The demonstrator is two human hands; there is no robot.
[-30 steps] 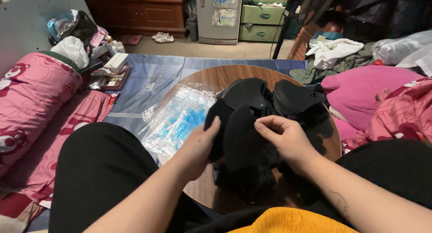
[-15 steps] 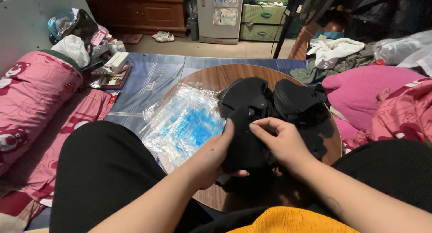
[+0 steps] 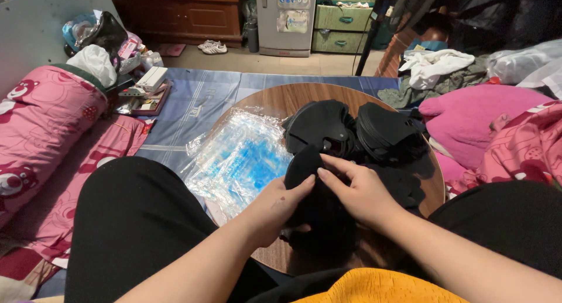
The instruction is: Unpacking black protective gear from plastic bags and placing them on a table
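Head view, left hand [image 3: 275, 209] and right hand [image 3: 360, 192] both gripping one black fabric piece [image 3: 319, 203], two black stacks [image 3: 357, 130] behind

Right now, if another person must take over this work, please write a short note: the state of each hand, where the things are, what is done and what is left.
Left hand: grips the near black fabric piece from its left side.
Right hand: fingers pinch the same piece at its top.
Things: two stacks of black round fabric pieces lie behind on the round wooden table; clear plastic bags with blue print lie left.
Done: cannot tell.
Left: both stacks lie unhandled.
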